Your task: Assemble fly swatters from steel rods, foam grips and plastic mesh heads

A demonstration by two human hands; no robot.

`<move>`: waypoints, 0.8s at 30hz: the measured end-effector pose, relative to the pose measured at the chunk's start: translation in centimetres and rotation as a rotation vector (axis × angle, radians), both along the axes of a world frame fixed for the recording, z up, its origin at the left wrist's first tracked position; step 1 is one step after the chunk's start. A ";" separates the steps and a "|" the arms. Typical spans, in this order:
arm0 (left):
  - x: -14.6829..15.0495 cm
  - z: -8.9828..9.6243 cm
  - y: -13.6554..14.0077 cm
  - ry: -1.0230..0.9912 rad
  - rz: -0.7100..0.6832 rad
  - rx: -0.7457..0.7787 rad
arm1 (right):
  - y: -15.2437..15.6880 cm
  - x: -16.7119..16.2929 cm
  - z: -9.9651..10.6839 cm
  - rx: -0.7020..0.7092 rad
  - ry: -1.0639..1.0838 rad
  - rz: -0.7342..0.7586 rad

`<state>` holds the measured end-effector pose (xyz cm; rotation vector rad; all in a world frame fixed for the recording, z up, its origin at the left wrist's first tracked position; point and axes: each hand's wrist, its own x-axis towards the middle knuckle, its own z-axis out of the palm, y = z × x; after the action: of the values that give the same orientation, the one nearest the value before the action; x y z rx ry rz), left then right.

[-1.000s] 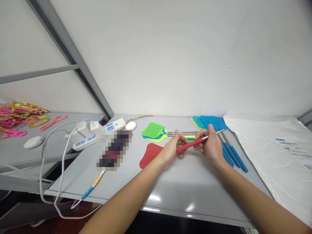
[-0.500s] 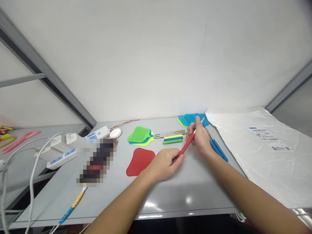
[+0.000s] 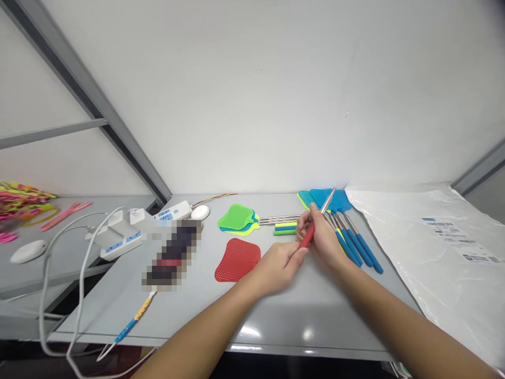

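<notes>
Both my hands are closed on one fly swatter handle, a red grip sleeve [image 3: 307, 236] with a shiny metal rod [image 3: 328, 201] sticking out of its upper end. My left hand [image 3: 279, 265] grasps the lower end of the red sleeve. Wrapped around its upper part and the base of the rod is my right hand [image 3: 319, 231]. A red mesh swatter head [image 3: 238, 260] lies flat to the left of my left hand. Behind my hands are loose metal rods [image 3: 278, 219] and loose yellow, blue and green grip sleeves [image 3: 284, 231], partly hidden by my right hand.
Green, blue and yellow swatter heads [image 3: 236, 217] overlap at centre left. Several swatters with blue handles [image 3: 365, 251] lie at right, beside a white plastic bag [image 3: 418, 263]. A pixelated object [image 3: 173, 255], power strips [image 3: 173, 211], a white round device [image 3: 200, 212] and cables stand left.
The view has swung left. My hands are closer together on the red sleeve, with less of it showing between them, and more metal rod sticks out above my right hand.
</notes>
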<state>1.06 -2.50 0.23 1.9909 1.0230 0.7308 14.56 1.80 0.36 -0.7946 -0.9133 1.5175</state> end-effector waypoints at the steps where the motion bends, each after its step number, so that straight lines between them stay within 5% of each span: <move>1: 0.0 0.0 0.0 -0.002 -0.004 -0.001 | 0.0 0.0 0.0 -0.002 0.010 0.001; 10: 0.2 0.3 -0.2 0.025 -0.015 0.029 | -0.3 0.7 1.0 0.015 0.022 0.064; 16: -1.0 0.7 0.3 0.106 0.051 0.236 | -0.5 2.2 2.1 0.112 -0.142 0.125; 20: -2.8 1.1 1.2 0.101 0.230 0.348 | -0.6 3.8 3.0 0.159 -0.523 0.255; 24: -5.0 1.4 2.6 0.006 0.496 0.377 | -0.3 5.2 3.2 0.182 -1.079 0.559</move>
<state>-3.93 0.07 1.63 2.0615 1.4961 1.2612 19.75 1.47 3.52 -1.3186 -2.1762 1.3729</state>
